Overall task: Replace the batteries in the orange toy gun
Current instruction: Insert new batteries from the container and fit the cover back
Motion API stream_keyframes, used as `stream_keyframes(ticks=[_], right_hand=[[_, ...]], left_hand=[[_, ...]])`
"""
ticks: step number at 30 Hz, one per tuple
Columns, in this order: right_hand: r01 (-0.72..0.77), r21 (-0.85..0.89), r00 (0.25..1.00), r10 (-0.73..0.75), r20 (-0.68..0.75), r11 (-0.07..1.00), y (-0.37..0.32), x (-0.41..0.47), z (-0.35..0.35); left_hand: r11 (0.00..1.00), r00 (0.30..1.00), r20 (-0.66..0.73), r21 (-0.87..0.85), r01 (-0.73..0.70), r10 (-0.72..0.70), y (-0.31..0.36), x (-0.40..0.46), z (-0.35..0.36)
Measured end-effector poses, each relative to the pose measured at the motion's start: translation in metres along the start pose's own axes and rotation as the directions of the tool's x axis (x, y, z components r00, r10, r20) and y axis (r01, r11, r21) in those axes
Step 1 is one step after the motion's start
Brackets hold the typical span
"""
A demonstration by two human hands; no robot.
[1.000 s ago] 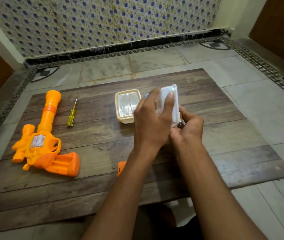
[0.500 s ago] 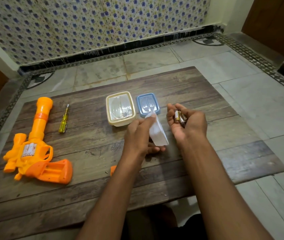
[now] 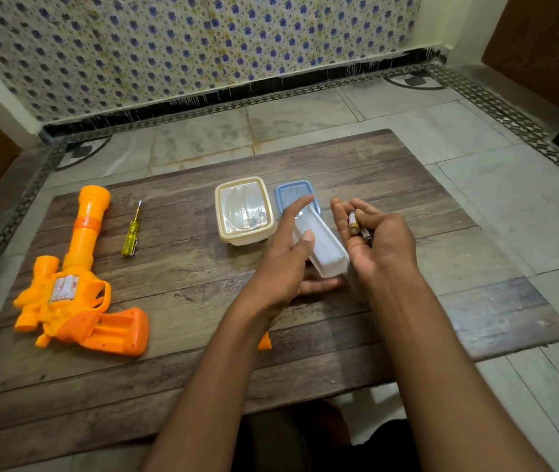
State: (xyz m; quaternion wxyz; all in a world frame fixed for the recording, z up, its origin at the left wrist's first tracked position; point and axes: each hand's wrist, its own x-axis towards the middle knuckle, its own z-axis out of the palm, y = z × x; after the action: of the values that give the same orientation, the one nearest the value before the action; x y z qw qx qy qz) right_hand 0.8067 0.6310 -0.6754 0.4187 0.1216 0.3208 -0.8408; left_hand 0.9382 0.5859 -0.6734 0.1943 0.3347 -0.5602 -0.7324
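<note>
Wooden worktop (image 3: 441, 253): right hand (image 3: 378, 245), fingers curled round the batteries (image 3: 356, 226) at centre right; orange toy gun (image 3: 77, 284) lies far lower left, open grip pointing right, nearer the left hand (image 3: 285, 267), which grips a clear tub (image 3: 327, 248).

Dim, warm indoor light falls evenly, with soft shadows under the hands and forearms on the wooden board (image 3: 407, 206), a pale sheen on the clear box lid (image 3: 243, 208), wide-angle bending at the edges, and slight blur on the fingers.
</note>
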Motion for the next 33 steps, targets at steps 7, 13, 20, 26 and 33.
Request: stream_keyframes(ticks=[7, 13, 20, 26, 33], right_hand=[[-0.002, 0.015, 1.000, 0.001, 0.020, 1.000, -0.001, -0.001, 0.001], [-0.010, 0.033, 1.000, 0.010, 0.003, 0.999, -0.003, -0.003, 0.002], [-0.006, -0.015, 1.000, 0.006, 0.000, 1.000, -0.002, -0.003, 0.002], [-0.038, -0.083, 0.999, 0.037, -0.015, 0.996, 0.000, -0.003, 0.002], [-0.029, -0.111, 0.999, 0.026, -0.029, 0.993, 0.001, -0.005, 0.003]], left_hand=[[0.989, 0.997, -0.013, 0.130, -0.068, 0.071, 0.002, -0.003, -0.003], [0.970, 0.993, -0.084, 0.236, -0.063, 0.085, -0.001, 0.001, -0.006], [0.927, 0.975, -0.182, 0.371, -0.054, 0.130, -0.004, 0.001, -0.009], [0.704, 0.934, -0.177, 0.703, -0.101, 0.310, -0.012, 0.004, -0.006], [0.573, 0.917, -0.173, 0.817, -0.070, 0.359, -0.011, 0.008, 0.002]])
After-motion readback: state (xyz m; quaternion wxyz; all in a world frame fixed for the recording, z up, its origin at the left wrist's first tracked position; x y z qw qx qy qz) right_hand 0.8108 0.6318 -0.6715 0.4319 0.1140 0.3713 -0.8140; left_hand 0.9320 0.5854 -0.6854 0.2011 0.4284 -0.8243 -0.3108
